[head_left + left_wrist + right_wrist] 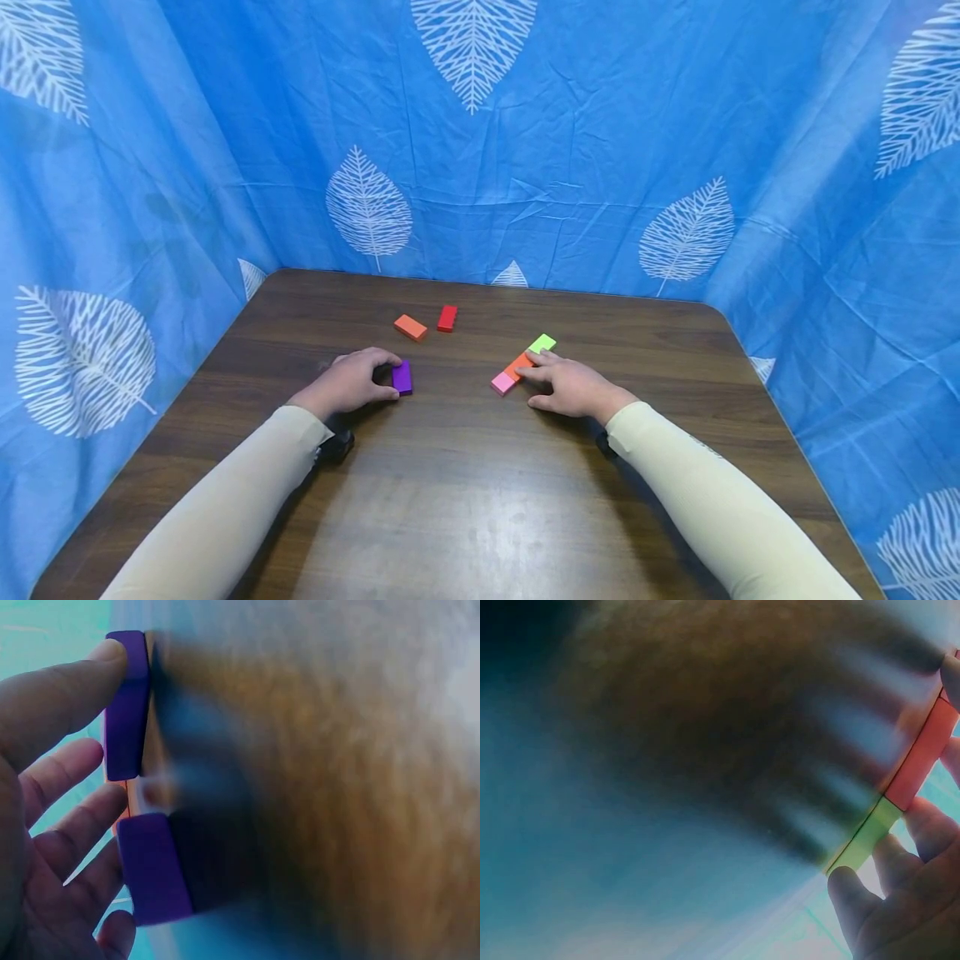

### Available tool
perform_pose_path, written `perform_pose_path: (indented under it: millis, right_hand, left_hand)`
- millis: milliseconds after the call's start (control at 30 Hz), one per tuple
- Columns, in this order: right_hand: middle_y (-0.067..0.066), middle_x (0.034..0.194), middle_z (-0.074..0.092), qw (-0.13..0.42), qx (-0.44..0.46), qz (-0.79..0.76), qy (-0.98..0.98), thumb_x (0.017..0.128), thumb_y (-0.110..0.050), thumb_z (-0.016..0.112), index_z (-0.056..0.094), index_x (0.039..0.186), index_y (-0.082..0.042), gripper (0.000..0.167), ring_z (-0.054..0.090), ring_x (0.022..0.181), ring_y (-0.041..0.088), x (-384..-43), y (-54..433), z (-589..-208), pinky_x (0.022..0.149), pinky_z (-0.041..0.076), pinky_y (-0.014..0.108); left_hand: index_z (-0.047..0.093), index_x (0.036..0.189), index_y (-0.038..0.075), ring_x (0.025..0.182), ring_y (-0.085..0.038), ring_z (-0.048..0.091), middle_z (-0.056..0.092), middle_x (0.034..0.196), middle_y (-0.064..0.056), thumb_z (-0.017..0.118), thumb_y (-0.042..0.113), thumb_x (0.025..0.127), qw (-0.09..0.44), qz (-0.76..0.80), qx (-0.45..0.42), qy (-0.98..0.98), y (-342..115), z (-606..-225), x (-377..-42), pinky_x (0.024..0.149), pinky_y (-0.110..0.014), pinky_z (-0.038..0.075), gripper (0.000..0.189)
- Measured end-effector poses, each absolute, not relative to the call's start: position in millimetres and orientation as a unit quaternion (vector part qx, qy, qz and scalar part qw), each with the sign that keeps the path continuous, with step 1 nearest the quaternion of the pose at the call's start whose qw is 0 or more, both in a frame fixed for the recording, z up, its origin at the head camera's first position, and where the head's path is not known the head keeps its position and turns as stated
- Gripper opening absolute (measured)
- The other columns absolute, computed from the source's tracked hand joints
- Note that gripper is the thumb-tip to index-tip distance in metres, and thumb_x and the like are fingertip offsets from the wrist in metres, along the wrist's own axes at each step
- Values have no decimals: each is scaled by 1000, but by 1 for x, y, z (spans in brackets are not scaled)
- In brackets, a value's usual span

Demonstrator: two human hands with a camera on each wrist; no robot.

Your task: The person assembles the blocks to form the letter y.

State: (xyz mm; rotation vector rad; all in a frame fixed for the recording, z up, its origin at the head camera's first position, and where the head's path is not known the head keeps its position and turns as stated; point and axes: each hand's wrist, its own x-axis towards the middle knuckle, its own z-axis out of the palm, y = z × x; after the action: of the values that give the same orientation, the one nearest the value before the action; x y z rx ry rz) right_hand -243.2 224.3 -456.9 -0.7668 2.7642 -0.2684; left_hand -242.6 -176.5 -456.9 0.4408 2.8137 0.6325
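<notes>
On the left of the table, my left hand point(348, 383) pinches a purple block point(402, 377) by its ends, thumb at the near end and a fingertip at the far end. In the left wrist view a second purple block point(155, 870) appears by the other fingers; the hand hides it in the head view. Right of centre, my right hand point(570, 386) lays its extended fingers along a slanting row of blocks: a pink block point(503, 383), an orange block point(517, 365) and a lime green block point(542, 342). The thumb stands apart from the row, and the fingers partly cover the orange block.
Farther back lie a loose orange block point(410, 327) and a red block point(447, 318), a small gap between them. All stand on a dark wooden table point(480, 500). A blue curtain point(480, 183) with white leaf prints hangs around the back and sides.
</notes>
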Motion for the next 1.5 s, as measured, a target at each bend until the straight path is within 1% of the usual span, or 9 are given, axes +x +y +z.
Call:
perform_pose_path:
  millis: [167, 367, 567, 800, 1500]
  right_hand:
    - [8, 174, 30, 130, -264, -91, 951, 100, -36, 73, 49, 159, -24, 65, 27, 161, 33, -244, 224, -458, 125, 34, 56]
    - [7, 174, 29, 132, -262, -89, 952, 100, -37, 73, 49, 159, -25, 65, 27, 162, 33, -244, 224, -458, 125, 33, 55]
    - [8, 174, 29, 132, -264, -90, 951, 100, -37, 73, 49, 159, -25, 65, 27, 161, 33, -244, 224, -457, 125, 34, 55]
    - [9, 174, 29, 133, -272, -91, 949, 101, -37, 72, 49, 159, -24, 64, 27, 161, 34, -244, 224, -457, 125, 34, 54]
    - [6, 175, 26, 143, -261, -88, 950, 101, -39, 71, 46, 160, -27, 65, 24, 162, 33, -246, 225, -459, 126, 33, 53]
  left_hand:
    - [60, 145, 15, 146, -39, 49, 57, 154, -15, 80, 35, 95, 106, 218, 145, 959, -173, -459, -242, 121, -66, 28, 57]
    - [59, 147, 17, 148, -39, 47, 56, 156, -13, 79, 37, 95, 112, 224, 130, 959, -172, -460, -242, 123, -65, 27, 58]
    - [58, 147, 17, 148, -39, 47, 56, 156, -13, 79, 38, 96, 112, 226, 127, 959, -172, -461, -243, 123, -66, 26, 59]
    - [60, 146, 15, 146, -39, 49, 57, 154, -15, 80, 36, 95, 103, 227, 129, 960, -172, -460, -241, 122, -66, 27, 59]
    - [58, 148, 18, 146, -41, 47, 54, 157, -15, 78, 38, 96, 107, 232, 122, 959, -173, -460, -242, 120, -70, 27, 60]
